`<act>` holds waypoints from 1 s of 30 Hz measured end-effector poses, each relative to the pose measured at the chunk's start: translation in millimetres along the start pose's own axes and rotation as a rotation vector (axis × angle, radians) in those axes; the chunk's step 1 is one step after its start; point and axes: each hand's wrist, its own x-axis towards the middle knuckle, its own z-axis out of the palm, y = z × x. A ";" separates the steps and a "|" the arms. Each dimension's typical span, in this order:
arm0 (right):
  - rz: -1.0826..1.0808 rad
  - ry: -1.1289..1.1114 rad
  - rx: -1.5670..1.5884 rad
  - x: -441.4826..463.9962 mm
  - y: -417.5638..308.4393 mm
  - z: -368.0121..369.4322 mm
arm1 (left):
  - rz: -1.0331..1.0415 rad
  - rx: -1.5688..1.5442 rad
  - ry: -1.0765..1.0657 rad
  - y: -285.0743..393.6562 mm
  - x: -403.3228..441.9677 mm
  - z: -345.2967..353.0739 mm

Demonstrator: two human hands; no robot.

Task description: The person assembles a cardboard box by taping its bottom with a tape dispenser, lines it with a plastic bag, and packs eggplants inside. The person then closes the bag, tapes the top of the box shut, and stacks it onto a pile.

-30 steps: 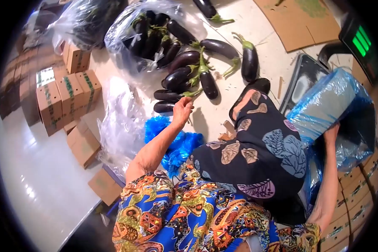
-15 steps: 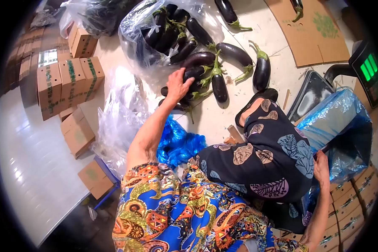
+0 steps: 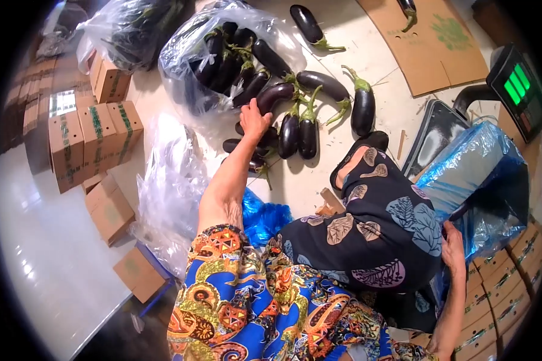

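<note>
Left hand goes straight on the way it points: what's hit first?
Likely the purplish eggplant right at the left hand; depth is unclear, so the two may be touching.

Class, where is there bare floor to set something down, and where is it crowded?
Bare floor lies between the eggplants and the leaf-print trousers; another patch, scrap-strewn, between the eggplants and flattened cardboard. It's crowded around the left hand.

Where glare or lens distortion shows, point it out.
Head view: glare on the glossy pale surface at left, bright highlights on the clear plastic sheeting and blue plastic, small glints on the eggplants; head view: black rounded corners, with stacked cartons curving at lower right.
</note>
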 end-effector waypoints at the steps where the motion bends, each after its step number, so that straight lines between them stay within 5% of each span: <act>1: -0.017 0.009 -0.009 -1.2 0.9 0.1 | -0.043 0.068 -0.066 8.9 -1.4 -3.7; 5: 0.004 0.043 0.056 -8.1 -15.3 -9.9 | 0.009 -0.073 -0.261 -13.9 22.3 5.2; 8: -0.018 0.082 0.094 -13.2 -15.3 -16.1 | -0.163 -0.698 -0.374 -1.4 11.2 -21.1; 10: -0.009 0.077 0.159 -13.8 -13.3 -21.1 | -0.559 -1.298 -0.761 34.9 -16.0 -78.8; 12: -0.005 0.092 0.189 -11.2 -14.8 -22.6 | -0.592 -1.516 -0.940 38.7 -29.9 -100.5; 19: -0.123 0.107 0.213 -13.6 -22.7 -28.2 | -0.418 -1.817 -1.344 121.5 -61.3 -141.5; 22: -0.093 0.126 0.396 -25.0 -25.0 -36.3 | -0.201 -1.523 -0.926 183.4 -78.9 -156.8; 24: -0.140 0.102 0.587 -30.0 -24.9 -47.3 | 0.133 -1.393 -1.033 215.6 -79.3 -171.2; 30: -0.360 0.126 1.294 -33.4 -36.1 -57.4 | 0.526 -1.275 -1.129 331.9 -111.5 -188.4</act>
